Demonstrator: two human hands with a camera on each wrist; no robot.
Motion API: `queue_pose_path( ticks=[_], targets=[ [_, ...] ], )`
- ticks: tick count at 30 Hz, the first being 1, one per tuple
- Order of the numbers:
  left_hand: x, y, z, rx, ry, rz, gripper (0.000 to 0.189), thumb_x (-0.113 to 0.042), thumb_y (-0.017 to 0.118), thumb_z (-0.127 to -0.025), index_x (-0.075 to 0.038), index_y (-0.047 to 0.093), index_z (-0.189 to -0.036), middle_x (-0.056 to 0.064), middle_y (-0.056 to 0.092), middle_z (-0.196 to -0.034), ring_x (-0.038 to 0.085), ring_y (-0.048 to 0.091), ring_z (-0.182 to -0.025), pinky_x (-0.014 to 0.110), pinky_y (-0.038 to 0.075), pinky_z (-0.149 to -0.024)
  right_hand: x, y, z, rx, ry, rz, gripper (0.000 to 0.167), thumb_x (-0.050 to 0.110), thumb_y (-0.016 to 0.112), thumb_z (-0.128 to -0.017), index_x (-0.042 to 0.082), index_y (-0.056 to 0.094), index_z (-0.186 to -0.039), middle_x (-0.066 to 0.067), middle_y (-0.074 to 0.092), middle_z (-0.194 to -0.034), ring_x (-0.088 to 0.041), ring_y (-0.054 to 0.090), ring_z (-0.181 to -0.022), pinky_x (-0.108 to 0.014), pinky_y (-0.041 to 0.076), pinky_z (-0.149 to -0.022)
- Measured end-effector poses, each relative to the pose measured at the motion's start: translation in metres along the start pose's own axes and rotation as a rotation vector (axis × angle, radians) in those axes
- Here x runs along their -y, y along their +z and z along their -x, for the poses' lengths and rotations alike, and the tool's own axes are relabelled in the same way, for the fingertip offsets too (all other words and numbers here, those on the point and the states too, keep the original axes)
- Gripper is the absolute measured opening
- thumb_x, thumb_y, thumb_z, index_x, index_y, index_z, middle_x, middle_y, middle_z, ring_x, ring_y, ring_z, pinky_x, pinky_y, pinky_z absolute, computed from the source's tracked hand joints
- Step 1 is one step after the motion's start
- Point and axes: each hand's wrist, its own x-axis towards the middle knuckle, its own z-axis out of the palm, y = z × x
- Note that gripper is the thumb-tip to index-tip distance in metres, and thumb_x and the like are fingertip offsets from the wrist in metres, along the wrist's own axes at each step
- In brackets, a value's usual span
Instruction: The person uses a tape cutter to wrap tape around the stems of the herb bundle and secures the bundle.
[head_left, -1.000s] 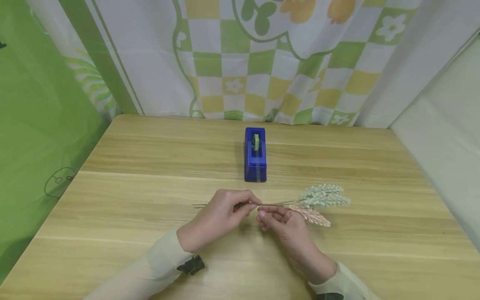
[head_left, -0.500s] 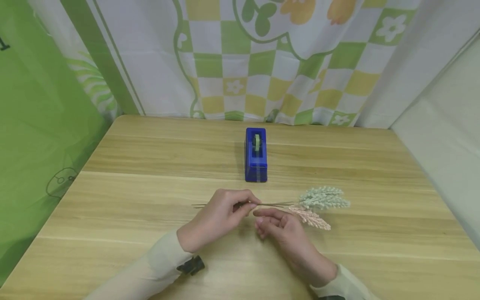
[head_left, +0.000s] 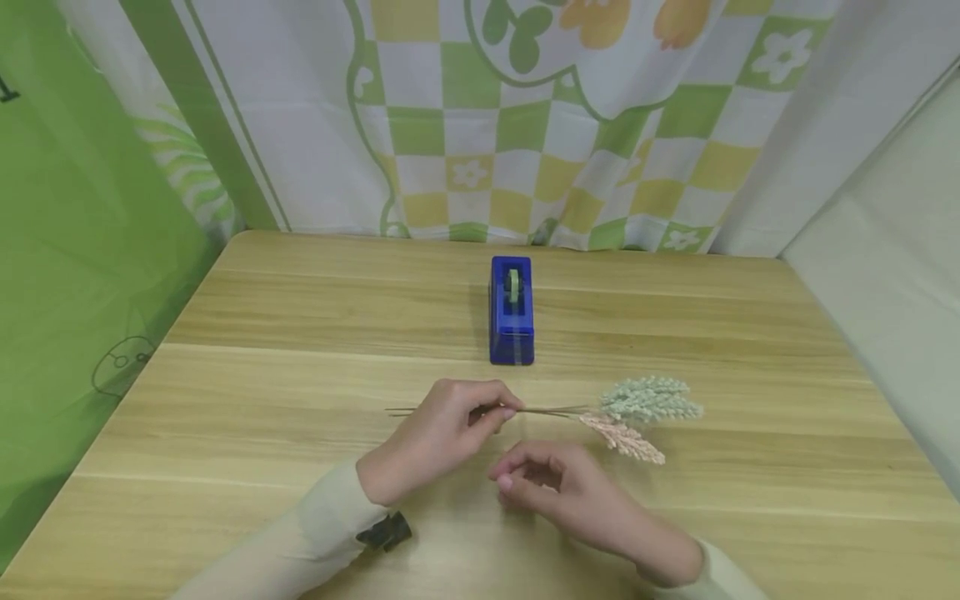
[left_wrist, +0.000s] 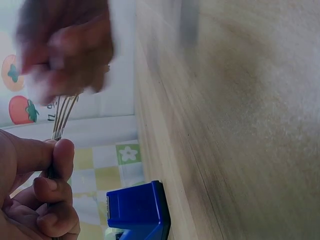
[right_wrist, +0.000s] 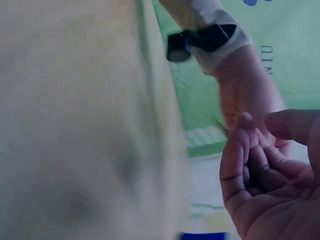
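Note:
My left hand [head_left: 438, 433] pinches a bundle of thin brown stems [head_left: 553, 411] between thumb and fingertips, above the table. From the stems' right end spread pale green artificial wheat ears [head_left: 651, 398] and a pink ear [head_left: 624, 438]. The stems' bare ends stick out left behind the hand. Apart from the bundle, on the near side, my right hand [head_left: 577, 492] hovers with fingers loosely bent and holds nothing. Its thumb stands away from the fingers in the right wrist view. The left wrist view shows the right hand [left_wrist: 70, 55] blurred, hiding the ears.
A blue tape dispenser [head_left: 512, 333] with a roll of tape stands beyond the hands on the wooden table [head_left: 300, 308]. A checked curtain [head_left: 517, 167] hangs behind the table's far edge. Green cloth [head_left: 90, 208] lies to the left.
My right hand has come off the stems and moved down toward the near edge. The ears have sunk slightly. My left hand keeps its pinch in nearly the same place.

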Motion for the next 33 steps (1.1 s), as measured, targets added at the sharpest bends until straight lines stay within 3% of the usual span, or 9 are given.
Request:
queue_pose_path(
  ticks=[5,7,9,12,15,19,23,28,33],
  targets=[
    [0.001,0.0,0.0,0.004,0.005,-0.005,0.015,-0.003,0.064,-0.102,-0.006,0.077,-0.109,0.008,0.074,-0.083,-0.003,0.047,-0.061,0.017,0.046,-0.054,0.015,-0.012,-0.004,-0.215,-0.395,0.352,0.007,0.007,0.07,-0.099,0.008,0.075,-0.105,-0.002,0.077,-0.09,-0.004,0.068,-0.082,-0.021,0.058,-0.075],
    [0.002,0.0,0.0,-0.001,0.012,-0.009,0.015,-0.003,0.064,-0.102,-0.006,0.077,-0.109,0.008,0.073,-0.081,-0.003,0.046,-0.06,0.016,0.045,-0.054,0.018,-0.018,-0.006,-0.309,-0.504,0.514,0.008,0.014,0.067,-0.103,0.01,0.074,-0.104,0.002,0.076,-0.09,-0.006,0.066,-0.082,-0.016,0.055,-0.074],
    [0.002,0.0,0.0,-0.008,0.019,-0.01,0.015,-0.003,0.064,-0.102,-0.007,0.077,-0.108,0.008,0.072,-0.079,-0.003,0.043,-0.059,0.016,0.043,-0.054,0.021,-0.023,-0.009,-0.365,-0.551,0.642,0.019,0.023,0.06,-0.108,0.009,0.074,-0.105,0.003,0.075,-0.092,-0.007,0.063,-0.084,-0.013,0.051,-0.075],
    [0.002,0.001,0.0,-0.019,0.029,-0.012,0.015,-0.002,0.064,-0.101,-0.007,0.078,-0.106,0.008,0.072,-0.078,-0.003,0.043,-0.06,0.016,0.043,-0.055,0.023,-0.028,-0.012,-0.382,-0.54,0.793,0.029,0.03,0.054,-0.11,0.007,0.072,-0.108,0.002,0.074,-0.097,-0.01,0.062,-0.088,-0.015,0.051,-0.075],
    [0.002,0.001,0.001,-0.026,0.032,-0.009,0.015,-0.002,0.064,-0.101,-0.006,0.078,-0.105,0.008,0.072,-0.079,-0.003,0.044,-0.062,0.016,0.045,-0.057,0.023,-0.029,-0.016,-0.371,-0.504,0.91,0.019,0.021,0.068,-0.102,0.005,0.07,-0.112,-0.001,0.074,-0.101,-0.014,0.063,-0.092,-0.023,0.055,-0.075],
    [0.002,0.002,0.001,-0.028,0.027,-0.011,0.014,-0.005,0.064,-0.102,-0.007,0.078,-0.104,0.008,0.072,-0.078,-0.003,0.044,-0.061,0.016,0.045,-0.058,0.02,-0.029,-0.02,-0.356,-0.436,1.011,0.029,0.013,0.083,-0.088,0.004,0.07,-0.112,-0.004,0.075,-0.1,-0.017,0.067,-0.094,-0.03,0.06,-0.076],
    [0.002,0.002,0.001,-0.024,0.024,-0.017,0.014,-0.008,0.065,-0.103,-0.008,0.078,-0.106,0.007,0.071,-0.078,-0.002,0.044,-0.061,0.016,0.046,-0.059,0.014,-0.028,-0.023,-0.369,-0.412,1.037,0.026,0.012,0.085,-0.086,0.004,0.072,-0.107,-0.004,0.076,-0.096,-0.017,0.068,-0.088,-0.029,0.06,-0.072],
    [0.001,0.002,0.0,-0.026,0.028,-0.027,0.014,-0.008,0.065,-0.103,-0.007,0.078,-0.106,0.008,0.077,-0.087,-0.003,0.045,-0.061,0.017,0.048,-0.059,0.009,-0.028,-0.025,-0.385,-0.444,1.043,0.022,0.011,0.084,-0.085,0.004,0.073,-0.103,-0.004,0.077,-0.092,-0.016,0.07,-0.082,-0.028,0.06,-0.067],
    [0.001,0.002,0.001,-0.031,0.008,-0.038,0.014,-0.008,0.065,-0.103,-0.008,0.078,-0.106,0.007,0.076,-0.083,-0.003,0.042,-0.058,0.015,0.043,-0.056,0.005,-0.026,-0.027,-0.393,-0.477,1.053,0.02,0.012,0.084,-0.084,0.006,0.073,-0.1,-0.003,0.076,-0.089,-0.015,0.071,-0.077,-0.027,0.06,-0.063]
  ],
)
